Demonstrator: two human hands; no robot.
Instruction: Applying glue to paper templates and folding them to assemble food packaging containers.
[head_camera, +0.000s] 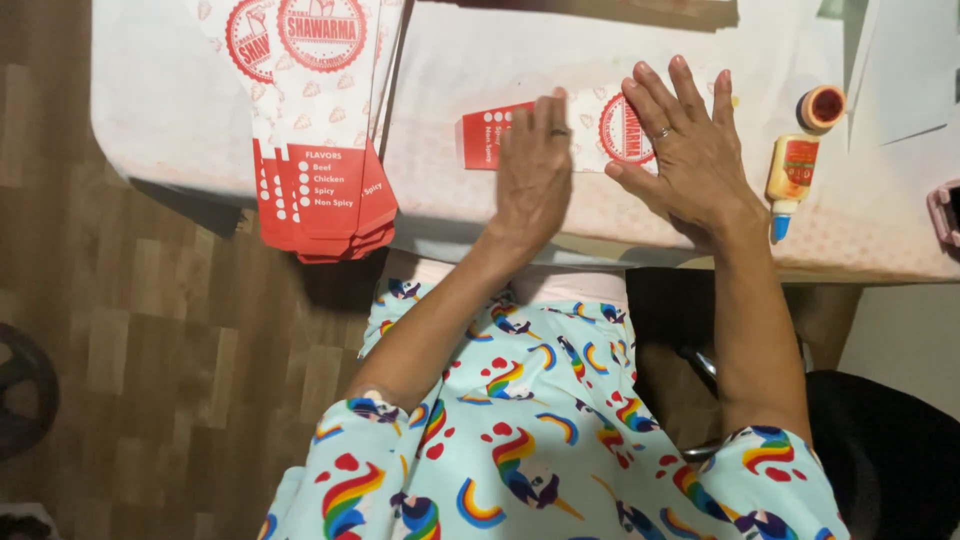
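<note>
We have one view only, worn on the head, looking steeply down and close over the white paper-covered table (180, 130) edge and lap.

The left hand (533, 165) is kinda motion-blurred, and between it and the right hand (686, 150) most of the red and white paper pouch (590, 125) in the upper middle is covered, so you only get its red end and a slice of the round emblem. The stack of pouches (318, 130) at upper left runs off the top edge, and the lower ones only peek out as red tips. At far right a pink thing (945, 212) is cut off, can't tell what it is.
</note>
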